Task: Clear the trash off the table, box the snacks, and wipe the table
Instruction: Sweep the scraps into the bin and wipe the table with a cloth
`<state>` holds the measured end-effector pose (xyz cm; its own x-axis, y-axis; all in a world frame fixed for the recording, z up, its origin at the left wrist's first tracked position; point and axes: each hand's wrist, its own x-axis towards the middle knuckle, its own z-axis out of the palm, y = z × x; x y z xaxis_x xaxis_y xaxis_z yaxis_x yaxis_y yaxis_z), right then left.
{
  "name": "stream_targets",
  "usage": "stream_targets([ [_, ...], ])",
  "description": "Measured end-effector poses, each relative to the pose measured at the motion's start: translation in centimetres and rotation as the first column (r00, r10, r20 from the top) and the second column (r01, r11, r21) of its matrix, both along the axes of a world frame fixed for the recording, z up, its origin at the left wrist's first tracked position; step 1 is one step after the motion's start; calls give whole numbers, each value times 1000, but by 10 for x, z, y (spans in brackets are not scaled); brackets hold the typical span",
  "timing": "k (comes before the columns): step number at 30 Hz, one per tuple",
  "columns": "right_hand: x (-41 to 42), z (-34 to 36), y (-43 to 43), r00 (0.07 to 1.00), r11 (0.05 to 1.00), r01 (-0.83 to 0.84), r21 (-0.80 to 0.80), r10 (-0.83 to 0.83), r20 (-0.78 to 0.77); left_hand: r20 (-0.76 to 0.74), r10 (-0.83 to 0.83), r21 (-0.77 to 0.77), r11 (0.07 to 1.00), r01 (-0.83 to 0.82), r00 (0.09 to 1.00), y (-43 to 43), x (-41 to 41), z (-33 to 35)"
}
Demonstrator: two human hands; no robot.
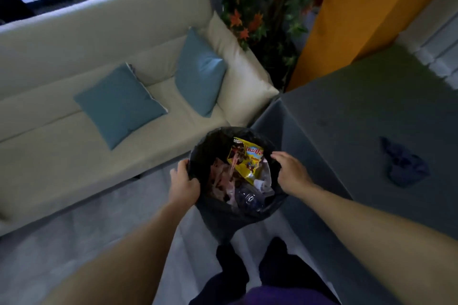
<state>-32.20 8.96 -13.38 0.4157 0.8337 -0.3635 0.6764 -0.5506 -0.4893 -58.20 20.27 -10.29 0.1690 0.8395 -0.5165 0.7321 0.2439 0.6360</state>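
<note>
While the lined trash bin [238,181] is gripped at its rim by the left hand [184,184], it is steadied by the right hand [291,172], keeping wrappers contained; a blue cloth [404,163] waits on the bench [359,131].

Grey table [359,131] stands at right, its top bare except for one crumpled blue cloth [404,163] lying toward the far side. Pale floor [74,230] carries the black-lined bin [223,225], set just beside the table's corner.
</note>
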Motion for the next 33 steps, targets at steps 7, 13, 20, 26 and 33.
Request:
stream_targets([
  [7,-20,-12,47,999,998,-44,35,43,26,-363,-184,142,958,249,913,33,-10,-19],
  [13,-9,-42,91,990,991,-132,-23,133,48,-427,-200,82,963,258,882,66,-1,-49],
  [20,5,-95,133,984,977,-170,-133,174,23,-419,-191,54,971,234,888,99,11,-105],
  [26,6,-152,164,989,965,-149,-214,150,-12,-384,-196,-3,977,211,902,126,20,-175],
  [33,10,-256,189,991,948,-130,-291,128,-26,-330,-142,-69,990,126,933,149,28,-280],
])
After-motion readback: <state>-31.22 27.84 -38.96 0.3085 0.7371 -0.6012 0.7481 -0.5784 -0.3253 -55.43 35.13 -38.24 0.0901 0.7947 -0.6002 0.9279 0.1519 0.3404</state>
